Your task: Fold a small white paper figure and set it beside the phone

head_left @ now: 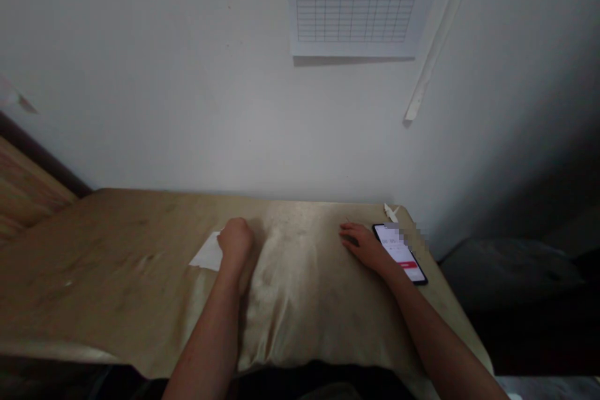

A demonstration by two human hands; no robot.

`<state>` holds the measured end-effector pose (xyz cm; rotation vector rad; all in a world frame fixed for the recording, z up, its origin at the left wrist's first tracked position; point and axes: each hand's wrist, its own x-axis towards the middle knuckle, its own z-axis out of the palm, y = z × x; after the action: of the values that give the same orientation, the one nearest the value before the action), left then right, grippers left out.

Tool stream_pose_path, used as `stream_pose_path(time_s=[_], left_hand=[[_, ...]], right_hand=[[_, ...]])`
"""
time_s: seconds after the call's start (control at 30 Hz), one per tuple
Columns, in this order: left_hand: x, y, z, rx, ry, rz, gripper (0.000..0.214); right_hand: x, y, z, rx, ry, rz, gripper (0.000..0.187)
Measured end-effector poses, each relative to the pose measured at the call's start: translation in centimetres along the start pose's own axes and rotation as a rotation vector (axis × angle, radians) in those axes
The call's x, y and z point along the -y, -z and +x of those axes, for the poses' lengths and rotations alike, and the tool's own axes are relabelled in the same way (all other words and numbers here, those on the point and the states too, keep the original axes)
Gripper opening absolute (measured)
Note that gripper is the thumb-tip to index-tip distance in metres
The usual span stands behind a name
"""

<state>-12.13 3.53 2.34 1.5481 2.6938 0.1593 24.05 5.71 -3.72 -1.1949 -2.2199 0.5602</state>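
Note:
A pale gold satin pillowcase [304, 300] lies on the table in front of me. My left hand [235, 240] is curled into a fist at the cloth's far left corner, next to a white sheet of paper [209, 254]. What the fist holds, if anything, is hidden. My right hand [363, 244] lies flat on the cloth's far right part, fingers stretched out and pointing left. A black phone [400, 253] with a lit screen lies just right of that hand.
The tan table [94, 250] stands against a white wall. A gridded chart [359, 0] hangs on the wall above. A wooden bed frame [28, 181] is at the left. Dark furniture [510, 275] stands at the right.

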Motion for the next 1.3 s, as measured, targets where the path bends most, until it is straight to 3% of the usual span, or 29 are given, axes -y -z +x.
stream_pose_path(time_s=[0.17,0.33,0.47,0.63,0.87,1.07,1.2,1.3], left_hand=[[-0.8,0.6,-0.9,-0.072,-0.008,-0.053,0.032],[-1.7,1.4,-1.7,-0.280,0.034,-0.073,0.034],[-2.6,1.4,-2.1,-0.375,-0.095,-0.134,0.034],[-6.0,-0.4,-4.4,-0.283,-0.403,-0.320,0.031],[-10.9,-3.8,-8.3,0.075,-0.681,-0.418,0.031],[-11.3,-6.1,-8.4,0.132,-0.799,-0.402,0.035],[-10.8,-7.2,-7.3,0.088,-0.722,-0.367,0.039],[-10.2,-6.8,-7.1,0.058,-0.693,-0.357,0.040]], right_hand=[[-0.1,-0.1,0.0,-0.005,-0.006,-0.001,0.029],[-0.2,-0.2,0.0,-0.006,0.001,-0.005,0.030],[-0.3,-0.2,0.0,-0.010,-0.001,0.001,0.030],[-0.3,-0.1,0.0,-0.014,-0.004,0.019,0.029],[0.2,0.0,0.0,-0.025,-0.017,0.023,0.028],[-0.1,-0.3,0.1,-0.098,-0.033,0.042,0.031],[-0.4,-0.6,0.0,-0.087,-0.055,0.032,0.034],[-0.2,-1.0,0.0,-0.097,-0.068,-0.006,0.040]])
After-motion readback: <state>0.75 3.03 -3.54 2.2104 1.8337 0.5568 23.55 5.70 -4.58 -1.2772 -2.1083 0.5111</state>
